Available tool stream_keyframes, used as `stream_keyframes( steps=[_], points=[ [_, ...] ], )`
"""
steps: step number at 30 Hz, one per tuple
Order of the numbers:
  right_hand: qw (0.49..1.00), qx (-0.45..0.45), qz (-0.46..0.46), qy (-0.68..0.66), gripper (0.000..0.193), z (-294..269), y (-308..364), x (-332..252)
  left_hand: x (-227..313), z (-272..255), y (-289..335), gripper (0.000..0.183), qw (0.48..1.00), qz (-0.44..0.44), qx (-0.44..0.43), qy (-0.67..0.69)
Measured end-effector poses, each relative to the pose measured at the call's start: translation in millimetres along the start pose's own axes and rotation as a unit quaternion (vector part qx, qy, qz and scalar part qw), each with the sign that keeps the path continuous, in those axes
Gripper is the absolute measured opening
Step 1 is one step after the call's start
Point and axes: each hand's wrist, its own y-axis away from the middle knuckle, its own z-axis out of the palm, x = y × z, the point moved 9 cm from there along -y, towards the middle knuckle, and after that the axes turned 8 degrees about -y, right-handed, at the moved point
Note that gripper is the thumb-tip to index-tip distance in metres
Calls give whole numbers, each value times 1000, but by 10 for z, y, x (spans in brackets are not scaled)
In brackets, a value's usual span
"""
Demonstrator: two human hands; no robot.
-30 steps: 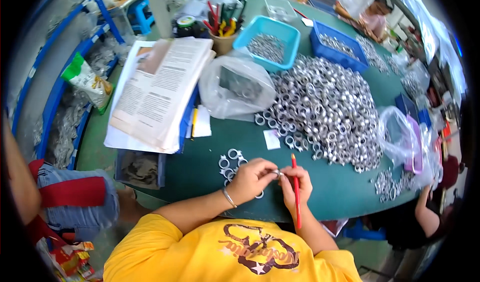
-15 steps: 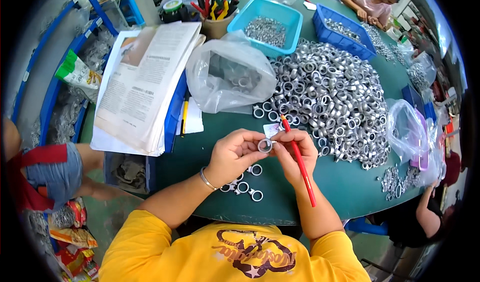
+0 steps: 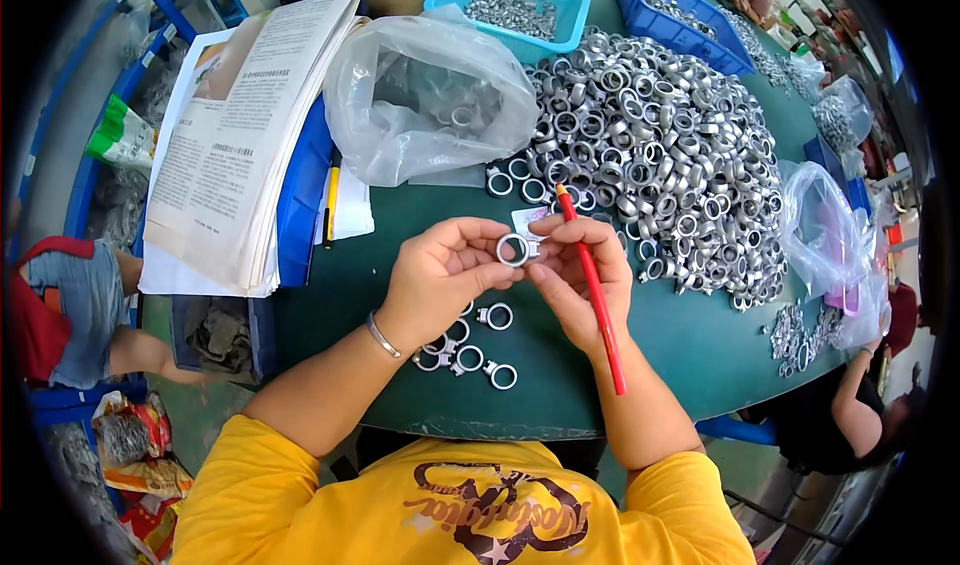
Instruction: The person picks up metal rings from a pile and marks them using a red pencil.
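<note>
A silver metal ring with a small lug point(image 3: 501, 248) is pinched by the fingertips of my left hand point(image 3: 428, 277), its round opening turned up toward me. My right hand point(image 3: 580, 283) also touches the lug side of the ring with thumb and fingertips. A red pencil point(image 3: 602, 327) lies across that hand, held among its fingers, sharpened tip pointing away. Several similar loose rings point(image 3: 503, 366) lie on the green table just nearer than my left hand. Beyond both hands, a small printed slip point(image 3: 525, 222) is partly covered by my fingers.
A large heap of metal rings point(image 3: 660, 165) spreads at the back right. Behind stand a clear plastic bag point(image 3: 350, 115), a turquoise basin point(image 3: 575, 15) and a blue crate point(image 3: 735, 63). Newspapers point(image 3: 230, 155) and a yellow pen point(image 3: 331, 205) lie left. Other people sit around.
The whole view has shifted, so the table's things appear further left and up. The ring stays between my hands, its opening now facing more toward me. The pencil remains in my right hand.
</note>
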Motion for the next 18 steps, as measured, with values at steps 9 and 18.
stream_keyframes(
  steps=[9, 18],
  points=[
    [1000, -8, -14, 7, 28, -53, -25, -5, 68, -5, 26, 33, 1000, 21, 12, -6],
    [999, -13, -34, 0, 28, -40, -25, -35, 101, 9, 41, 31, 998, 61, 3, -21]
  ],
)
